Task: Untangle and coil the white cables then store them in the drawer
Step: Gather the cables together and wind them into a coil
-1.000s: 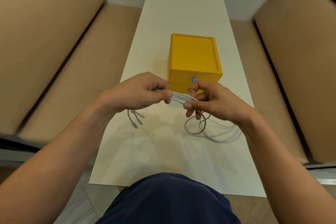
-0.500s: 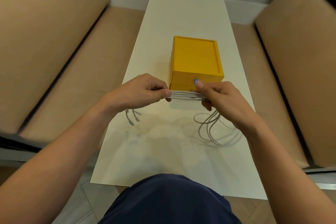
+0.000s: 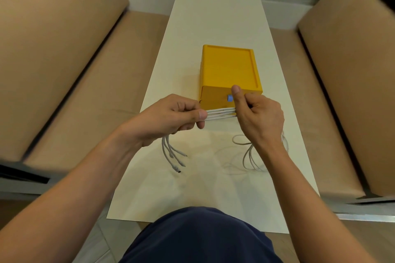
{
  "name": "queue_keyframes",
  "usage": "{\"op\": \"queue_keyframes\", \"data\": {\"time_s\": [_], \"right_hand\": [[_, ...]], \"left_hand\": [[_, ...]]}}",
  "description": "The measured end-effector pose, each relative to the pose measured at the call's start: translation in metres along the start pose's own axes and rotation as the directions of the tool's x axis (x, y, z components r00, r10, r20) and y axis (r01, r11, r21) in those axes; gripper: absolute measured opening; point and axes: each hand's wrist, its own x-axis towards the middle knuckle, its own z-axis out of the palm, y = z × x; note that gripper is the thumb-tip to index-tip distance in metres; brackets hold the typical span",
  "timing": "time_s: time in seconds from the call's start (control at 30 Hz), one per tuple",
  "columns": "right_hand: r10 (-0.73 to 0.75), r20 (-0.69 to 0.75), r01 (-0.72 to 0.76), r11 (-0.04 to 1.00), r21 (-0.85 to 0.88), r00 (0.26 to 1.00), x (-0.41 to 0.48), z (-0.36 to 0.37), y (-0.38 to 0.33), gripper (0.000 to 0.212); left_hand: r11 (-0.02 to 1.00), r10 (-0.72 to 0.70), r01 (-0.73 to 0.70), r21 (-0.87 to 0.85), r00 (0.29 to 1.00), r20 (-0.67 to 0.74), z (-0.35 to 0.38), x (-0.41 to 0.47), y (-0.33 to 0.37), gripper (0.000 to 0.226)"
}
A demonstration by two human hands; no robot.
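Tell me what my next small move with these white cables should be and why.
Probably swing the right hand toward the left hand to lay a first loop. Both hands hold the white cables straight and side by side between them, the plug ends hang below the left hand, and the slack lies loose on the table under the right.
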Motion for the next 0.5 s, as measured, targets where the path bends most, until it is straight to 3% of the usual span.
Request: {"op": "queue_keyframes", "data": {"time_s": [0.17, 0.33, 0.5], "right_hand": [[0.156, 0.023, -0.156, 0.955, 0.25, 0.988, 0.003, -0.007, 0.0, 0.076], [0.084, 0.041, -0.088, 0.987, 0.134, 0.996, 0.005, -0.009, 0.0, 0.073], [0.037, -0.006, -0.034, 0.956, 0.293, 0.999, 0.006, -0.014, 0.0, 0.075]], "left_hand": [[1.0, -0.006, 0.006, 0.027, 1.0, 0.0, -0.002, -0.003, 0.001, 0.03], [0.999, 0.041, -0.04, -0.026, 0.999, 0.031, 0.003, -0.011, 0.006, 0.028], [0.999, -0.015, 0.016, 0.05, 1.0, -0.021, 0.007, -0.014, -0.002, 0.029]]}}
